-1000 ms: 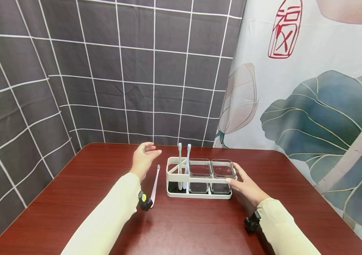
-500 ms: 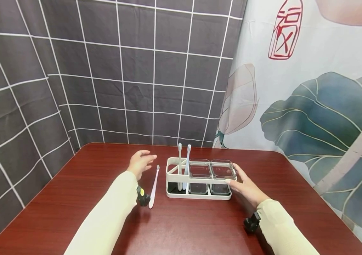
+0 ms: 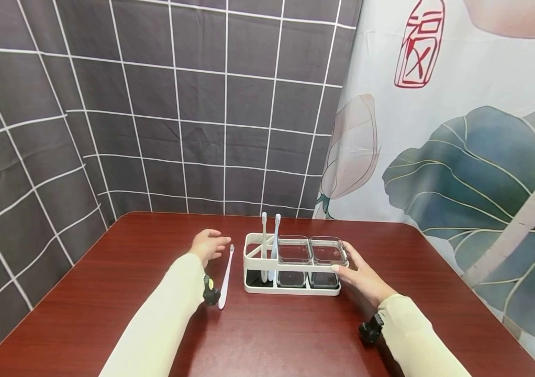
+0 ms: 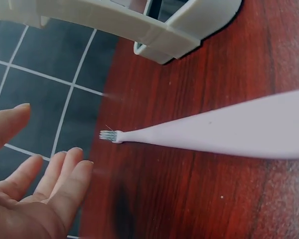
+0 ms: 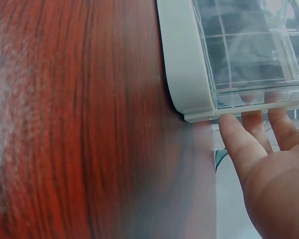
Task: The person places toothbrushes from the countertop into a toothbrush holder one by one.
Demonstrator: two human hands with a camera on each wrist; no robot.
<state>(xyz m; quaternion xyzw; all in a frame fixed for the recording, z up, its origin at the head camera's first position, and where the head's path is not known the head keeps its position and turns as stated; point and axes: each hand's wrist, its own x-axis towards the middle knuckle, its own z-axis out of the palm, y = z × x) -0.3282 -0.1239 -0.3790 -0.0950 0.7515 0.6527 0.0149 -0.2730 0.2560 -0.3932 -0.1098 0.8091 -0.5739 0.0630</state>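
A white two-tier toothbrush holder (image 3: 262,263) stands on the table. In its left part a greyish toothbrush (image 3: 264,236) and a light blue toothbrush (image 3: 275,238) stand upright. Two clear square cups (image 3: 294,251) fill its middle and right slots. My right hand (image 3: 364,275) grips the holder's right end, thumb at the front corner and fingers at the end rail behind. A pink toothbrush (image 3: 226,277) lies left of the holder, bristles (image 4: 108,135) pointing away from me. Beside its head is my left hand (image 4: 45,199), fingers relaxed and holding nothing.
The dark red wooden table (image 3: 267,335) runs back to a grey gridded curtain (image 3: 201,131). A white curtain with a leaf print (image 3: 475,173) hangs at the right. Black wrist cameras (image 3: 211,291) sit on both cream sleeves.
My left hand has drawn slightly left and nearer to me, its thumb and fingers spreading a little. My right hand, the holder and the pink toothbrush stay in place.
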